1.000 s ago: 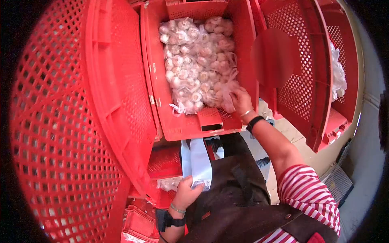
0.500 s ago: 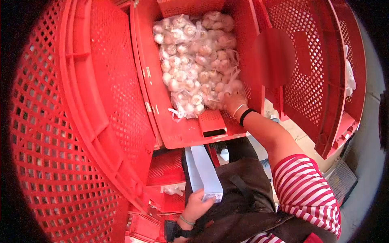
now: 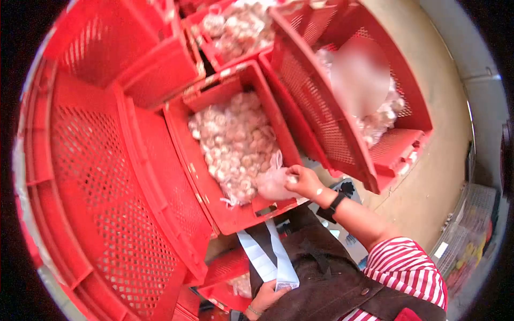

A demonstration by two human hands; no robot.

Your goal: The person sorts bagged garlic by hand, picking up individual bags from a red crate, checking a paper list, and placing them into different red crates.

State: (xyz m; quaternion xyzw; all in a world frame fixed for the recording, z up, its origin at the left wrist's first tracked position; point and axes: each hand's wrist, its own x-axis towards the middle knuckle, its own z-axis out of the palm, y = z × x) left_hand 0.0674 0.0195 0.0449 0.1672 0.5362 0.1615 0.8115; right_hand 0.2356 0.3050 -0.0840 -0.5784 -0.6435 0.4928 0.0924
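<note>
My right hand (image 3: 305,183) is closed on the top of a net bag of garlic (image 3: 274,183) at the near right corner of a red crate (image 3: 243,218). More bagged garlic bulbs (image 3: 230,144) fill the middle of that crate. Low in the view, my left hand (image 3: 270,297) holds the near end of a pale blue strip (image 3: 286,270), folded into two long bands that reach up to the crate's near edge.
Tall red perforated crates (image 3: 96,160) stand on the left. Another crate with garlic (image 3: 241,29) lies beyond. On the right, a tilted red crate (image 3: 332,107) also holds bagged garlic. A wire basket (image 3: 468,214) stands at far right.
The view has shifted, showing more crates. My right hand has drawn a garlic bag up towards the crate's near right corner. The strip's two bands are spread wider apart above my left hand.
</note>
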